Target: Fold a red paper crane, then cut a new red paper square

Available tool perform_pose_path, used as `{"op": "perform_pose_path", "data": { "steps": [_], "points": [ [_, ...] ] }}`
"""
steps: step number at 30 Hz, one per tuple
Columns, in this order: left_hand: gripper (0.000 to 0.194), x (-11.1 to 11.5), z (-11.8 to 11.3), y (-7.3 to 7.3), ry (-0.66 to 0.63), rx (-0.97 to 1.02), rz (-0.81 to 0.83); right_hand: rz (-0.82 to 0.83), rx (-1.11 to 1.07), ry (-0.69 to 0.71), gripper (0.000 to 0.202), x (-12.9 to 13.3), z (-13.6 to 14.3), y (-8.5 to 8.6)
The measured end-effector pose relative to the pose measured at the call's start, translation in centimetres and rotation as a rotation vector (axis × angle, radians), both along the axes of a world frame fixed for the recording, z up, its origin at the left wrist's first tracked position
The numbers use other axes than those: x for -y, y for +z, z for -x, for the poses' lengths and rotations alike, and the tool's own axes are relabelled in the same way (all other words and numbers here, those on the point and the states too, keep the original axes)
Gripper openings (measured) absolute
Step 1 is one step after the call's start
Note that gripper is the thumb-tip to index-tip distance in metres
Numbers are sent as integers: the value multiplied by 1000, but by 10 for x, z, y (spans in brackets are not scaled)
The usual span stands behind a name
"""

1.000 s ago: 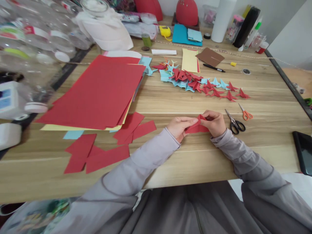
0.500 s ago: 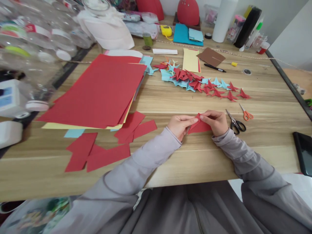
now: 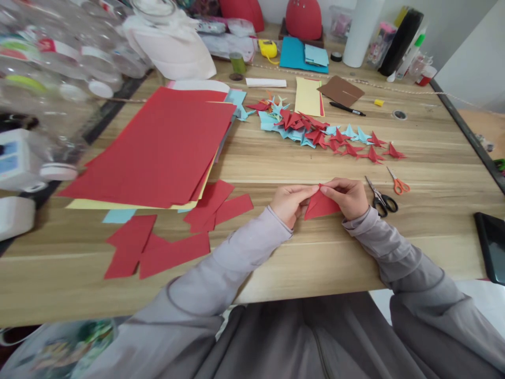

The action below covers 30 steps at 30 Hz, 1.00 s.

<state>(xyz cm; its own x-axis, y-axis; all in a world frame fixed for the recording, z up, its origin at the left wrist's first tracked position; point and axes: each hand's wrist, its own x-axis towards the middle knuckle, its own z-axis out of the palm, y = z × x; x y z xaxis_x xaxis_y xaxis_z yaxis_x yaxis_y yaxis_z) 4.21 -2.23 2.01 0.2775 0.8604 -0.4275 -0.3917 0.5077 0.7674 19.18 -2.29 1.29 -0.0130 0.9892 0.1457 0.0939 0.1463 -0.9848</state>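
A small folded piece of red paper (image 3: 322,206) is pinched between my two hands, low over the wooden table. My left hand (image 3: 291,202) grips its upper left side, thumb and finger near the top point. On the other side my right hand (image 3: 349,197) presses the paper between thumb and fingers, hiding its right end. A diagonal fold edge runs down the left part of the paper. Just right of my right hand lie black-handled scissors (image 3: 382,202) and smaller orange-handled scissors (image 3: 399,184). Beyond the hands rest folded red paper cranes (image 3: 373,154) and light blue paper cranes (image 3: 362,136).
A stack of large red sheets (image 3: 158,147) covers the left of the table, with cut red pieces (image 3: 175,255) in front. Farther back are a black pen (image 3: 347,108), brown paper (image 3: 341,90) and a yellow tape measure (image 3: 268,49). A dark phone-like device (image 3: 491,247) sits far right.
My left thumb has shifted up toward the paper's top point, and more of the paper's left face shows. Both hands keep hold; the things on the table stay put.
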Motion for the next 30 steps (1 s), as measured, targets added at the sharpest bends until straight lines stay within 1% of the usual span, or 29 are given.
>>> {"op": "perform_pose_path", "data": {
  "steps": [3, 8, 12, 17, 20, 25, 28, 30],
  "points": [
    [35, 0, -1, -2, 20, -19, -29, -27, -5, -10, 19, 1, 1, -1],
    [32, -1, 0, -4, 22, -134, -155, -36, 2, 3, 16, 1, 1, -1],
    [33, -5, 6, -4, -46, -218, -215, 0, -6, 10, 16, 2, 1, 1],
    [29, -10, 12, -5, -122, -294, -298, -5, 5, 36, 16, 1, 1, 1],
    [31, -9, 11, -4, -125, -284, -263, -11, 8, 47, 15, 0, 1, 0],
    [39, -6, 7, 3, -39, -175, -88, -15, 13, 29, 19, 0, 1, -1],
    [41, -5, 4, 6, 36, -138, -83, -20, 38, 30, 21, 0, 1, -3],
    [41, -4, 3, 6, 58, -140, -81, -39, 51, 38, 20, 1, 2, -3]
  ]
}}
